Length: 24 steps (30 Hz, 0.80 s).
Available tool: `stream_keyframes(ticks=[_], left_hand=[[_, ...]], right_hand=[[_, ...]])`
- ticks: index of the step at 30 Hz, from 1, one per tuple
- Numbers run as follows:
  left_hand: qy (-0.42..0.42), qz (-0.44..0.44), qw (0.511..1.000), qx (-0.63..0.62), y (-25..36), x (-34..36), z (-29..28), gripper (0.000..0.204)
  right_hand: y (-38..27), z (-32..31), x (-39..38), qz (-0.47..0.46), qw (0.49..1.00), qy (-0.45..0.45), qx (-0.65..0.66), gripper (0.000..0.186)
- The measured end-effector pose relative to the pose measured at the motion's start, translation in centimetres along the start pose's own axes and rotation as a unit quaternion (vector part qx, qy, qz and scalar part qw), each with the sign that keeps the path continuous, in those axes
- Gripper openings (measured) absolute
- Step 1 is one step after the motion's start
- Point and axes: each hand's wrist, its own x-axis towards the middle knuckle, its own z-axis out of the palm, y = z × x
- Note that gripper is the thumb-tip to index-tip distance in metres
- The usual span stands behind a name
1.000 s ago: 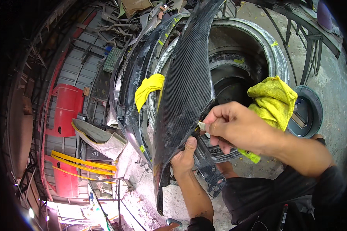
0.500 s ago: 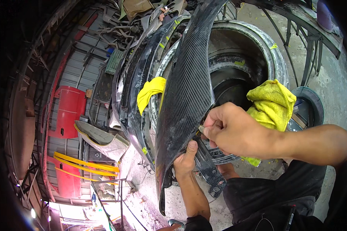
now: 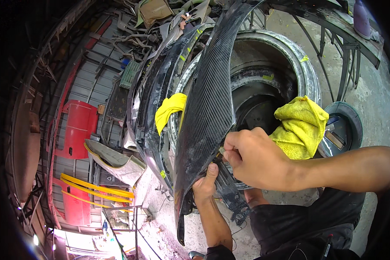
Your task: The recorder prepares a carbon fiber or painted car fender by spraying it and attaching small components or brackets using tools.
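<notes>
A long black carbon-fibre panel [image 3: 208, 82] with a woven pattern stands tilted in front of me. My left hand [image 3: 205, 186] grips its lower right edge, thumb on the near side and fingers hidden behind. My right hand [image 3: 260, 159] is closed in a pinch at the same edge, a little higher, on a small pale piece [image 3: 222, 151] whose kind I cannot make out. Below the two hands hangs a dark, scuffed strip [image 3: 230, 195] beside the panel. To the right of my right hand, a yellow-green cloth [image 3: 301, 128] drapes over a large round rim [image 3: 307, 76].
Another yellow cloth [image 3: 171, 110] hangs left of the panel, near dark curved body parts [image 3: 154, 99]. A dark tub [image 3: 355, 125] with tools sits at right, below a metal stand [image 3: 346, 65]. Red panels [image 3: 80, 130] and yellow strips [image 3: 95, 188] stand at the left wall.
My right hand has shifted slightly left and down along the panel's edge, still pinching. The whole view has moved a little; my left hand keeps its grip.
</notes>
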Motion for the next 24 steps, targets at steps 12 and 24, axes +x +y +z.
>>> stream_keyframes(ticks=[12,24], left_hand=[[0.009,-0.031,0.999,0.001,-0.7,-0.5,-0.2,0.042],[-0.037,-0.029,0.999,-0.002,0.2,0.1,0.3,0.041]], right_hand=[[-0.2,-0.7,0.7,0.304,0.883,-0.116,0.337,0.015],[0.2,-0.7,0.6,-0.091,0.979,-0.034,-0.178,0.007]])
